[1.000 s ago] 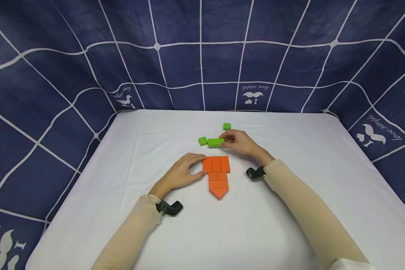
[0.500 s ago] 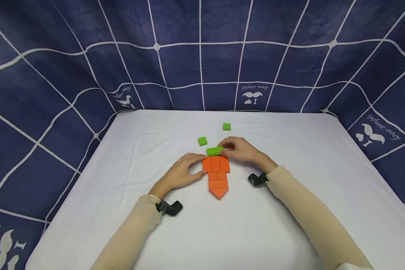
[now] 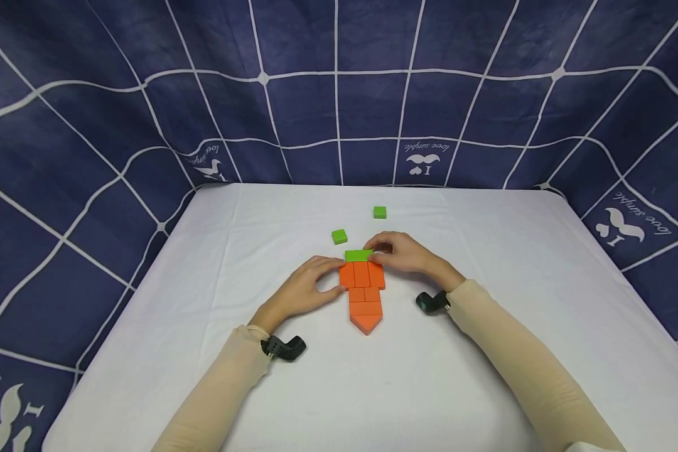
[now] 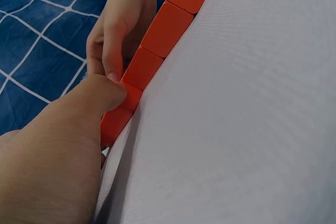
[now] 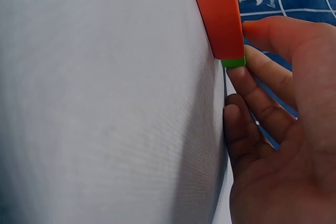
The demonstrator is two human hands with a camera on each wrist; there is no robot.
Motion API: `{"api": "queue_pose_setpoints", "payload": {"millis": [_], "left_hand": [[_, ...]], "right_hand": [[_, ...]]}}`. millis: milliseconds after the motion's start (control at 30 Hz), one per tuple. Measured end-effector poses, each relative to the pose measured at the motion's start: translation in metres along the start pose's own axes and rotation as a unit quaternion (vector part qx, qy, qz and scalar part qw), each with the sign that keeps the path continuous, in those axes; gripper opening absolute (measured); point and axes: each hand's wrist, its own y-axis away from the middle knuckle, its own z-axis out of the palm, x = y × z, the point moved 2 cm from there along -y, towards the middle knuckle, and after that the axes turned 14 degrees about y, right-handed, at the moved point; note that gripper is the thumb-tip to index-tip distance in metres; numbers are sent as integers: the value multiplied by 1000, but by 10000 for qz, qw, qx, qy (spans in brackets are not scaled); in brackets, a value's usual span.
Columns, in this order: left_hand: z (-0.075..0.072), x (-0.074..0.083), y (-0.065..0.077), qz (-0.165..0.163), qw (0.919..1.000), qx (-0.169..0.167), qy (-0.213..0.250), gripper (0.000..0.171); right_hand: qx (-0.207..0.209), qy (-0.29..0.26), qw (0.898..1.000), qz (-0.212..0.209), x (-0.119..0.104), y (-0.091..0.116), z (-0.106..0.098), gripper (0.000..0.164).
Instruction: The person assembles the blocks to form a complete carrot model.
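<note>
Several orange blocks (image 3: 365, 307) lie together on the white cloth in an arrow-like shape, its pointed end toward the person. My left hand (image 3: 299, 290) holds the leftmost orange block (image 3: 347, 275) of the wide row, thumb at its near corner and fingers at its far corner. Along the far side of that row lies a green rectangular block (image 3: 358, 255). My right hand (image 3: 402, 252) pinches its right end between thumb and fingers. In the right wrist view only a small strip of green (image 5: 234, 63) shows past an orange block (image 5: 220, 14).
Two small green blocks lie farther back, one (image 3: 339, 236) just beyond the green rectangular block and another (image 3: 380, 212) behind it to the right. The white-covered table (image 3: 260, 220) ends at a dark blue curtain (image 3: 367, 107) with white grid lines.
My right hand has brought the green rectangular block toward the person, from beside a small green block to the far edge of the orange row. The left hand has stayed in place.
</note>
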Motion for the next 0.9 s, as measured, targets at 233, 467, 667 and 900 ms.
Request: {"api": "queue_pose_setpoints", "payload": {"millis": [233,467,667,900], "left_hand": [[0,0,0,-1,10000,18,25,57],[0,0,0,9,10000,3,41,57],[0,0,0,69,10000,3,19,56],[0,1,0,57,10000,-25,14,56]], "right_hand": [[-20,18,10000,-14,0,0,-1,27],[49,15,10000,5,1,-1,-3,25],[363,36,9993,56,5,-7,-9,24],[1168,274,9921,372,24,-21,-20,25]]}}
